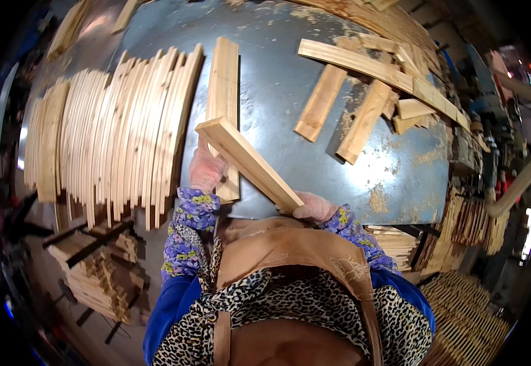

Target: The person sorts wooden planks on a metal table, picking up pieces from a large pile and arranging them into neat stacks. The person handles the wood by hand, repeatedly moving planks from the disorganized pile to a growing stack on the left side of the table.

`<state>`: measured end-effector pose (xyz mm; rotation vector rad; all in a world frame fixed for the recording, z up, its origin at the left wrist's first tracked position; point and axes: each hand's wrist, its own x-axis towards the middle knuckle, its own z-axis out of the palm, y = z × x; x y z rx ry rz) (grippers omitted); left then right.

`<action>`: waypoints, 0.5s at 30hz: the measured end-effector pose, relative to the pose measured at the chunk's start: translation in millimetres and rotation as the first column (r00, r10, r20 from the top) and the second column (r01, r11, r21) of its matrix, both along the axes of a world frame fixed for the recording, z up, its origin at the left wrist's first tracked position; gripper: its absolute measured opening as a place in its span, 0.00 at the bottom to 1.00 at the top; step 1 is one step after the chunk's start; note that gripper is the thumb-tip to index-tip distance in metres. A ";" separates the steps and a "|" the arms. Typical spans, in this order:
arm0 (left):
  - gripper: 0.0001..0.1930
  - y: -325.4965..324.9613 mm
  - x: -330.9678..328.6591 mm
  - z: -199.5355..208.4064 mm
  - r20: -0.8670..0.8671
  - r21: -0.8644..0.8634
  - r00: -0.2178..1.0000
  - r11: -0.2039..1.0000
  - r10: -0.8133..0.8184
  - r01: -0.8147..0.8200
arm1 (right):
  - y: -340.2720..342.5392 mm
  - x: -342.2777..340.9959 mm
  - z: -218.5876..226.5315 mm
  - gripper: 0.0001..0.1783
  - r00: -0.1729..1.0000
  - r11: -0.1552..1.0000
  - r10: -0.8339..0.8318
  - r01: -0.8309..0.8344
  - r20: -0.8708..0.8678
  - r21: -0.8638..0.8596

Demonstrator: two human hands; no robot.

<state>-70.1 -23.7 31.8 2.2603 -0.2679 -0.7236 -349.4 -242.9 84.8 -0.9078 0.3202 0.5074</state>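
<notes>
A wooden board (pixel 253 163) slants across in front of me, its far end to the left and its near end at my body. My right hand (pixel 315 208), in a pale glove, grips the near end. My left hand (pixel 206 169), gloved too, is closed at the board's far end, its fingers partly hidden behind the wood. Under the raised board, another wooden board (pixel 223 82) lies lengthwise on the metal table (pixel 271 91). Left of my left hand stands a long row of thin wooden slats (pixel 119 128) packed side by side.
At the right of the table, a long strip of wood (pixel 357 62) lies across two short boards (pixel 320 104), among offcuts (pixel 413 110) and sawdust (pixel 380 198). Stacked wood (pixel 92 274) stands below the table at left, with more slat stacks (pixel 466 317) at lower right.
</notes>
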 end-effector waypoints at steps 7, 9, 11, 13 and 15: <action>0.48 85.2 -37.3 61.9 0.177 0.624 0.972 0.782 -0.155 0.011 | -3.0 76.3 -39.7 0.47 0.992 0.783 -0.048 -0.034 -0.115 -0.622; 0.47 92.4 -46.4 66.6 0.254 0.595 0.955 0.803 -0.152 -0.030 | -6.8 139.5 -44.9 0.47 0.988 0.474 0.025 -0.148 -0.155 -0.868; 0.43 97.4 -46.0 79.1 0.266 0.508 0.956 0.861 -0.125 -0.029 | 27.6 193.5 -38.9 0.47 0.965 0.407 0.125 -0.262 -0.230 -0.875; 0.41 92.4 -49.4 72.1 0.391 0.515 0.899 0.856 -0.196 -0.037 | 92.9 231.6 -37.8 0.50 0.941 0.369 0.225 -0.321 -0.251 -0.872; 0.44 87.9 -48.1 87.8 0.351 0.509 0.899 0.859 -0.261 0.051 | 141.9 253.8 -28.2 0.54 0.930 0.489 0.287 -0.348 -0.230 -0.800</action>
